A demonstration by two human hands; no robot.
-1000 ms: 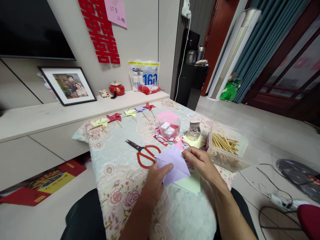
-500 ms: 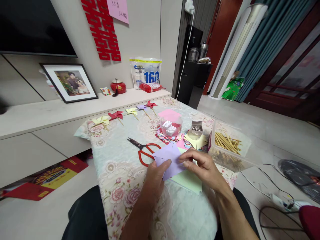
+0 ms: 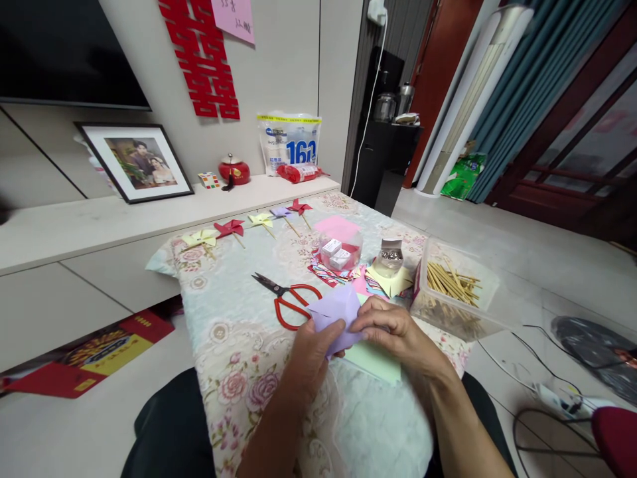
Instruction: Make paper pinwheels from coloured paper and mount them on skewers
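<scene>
A purple paper square [image 3: 336,309] with slits cut toward its middle is held up between both hands. My left hand [image 3: 314,344] pinches its lower left, thumb on top. My right hand [image 3: 388,326] has its fingertips closed on the right edge, which bends inward. Under the hands lie light green paper sheets [image 3: 378,360]. Scissors [image 3: 288,299] with red handles rest just left of the purple paper, blades parted slightly and pointing away. Finished paper pinwheels on sticks, among them a red pinwheel [image 3: 230,229] and a yellow pinwheel [image 3: 200,239], lie along the far left of the table.
A clear round container [image 3: 352,255] holds small white boxes. Beside it, an open box of pins [image 3: 391,251] stands on a clear lid or dish over yellow paper [image 3: 398,282]. At the right, a plastic bin [image 3: 423,305] holds many wooden sticks [image 3: 452,284]. Floral cloth [image 3: 239,345] covers the table.
My right hand has moved slightly left and taken the purple paper's right edge, curling it inward. My left hand keeps its hold. The scissors and pinwheels stay in place.
</scene>
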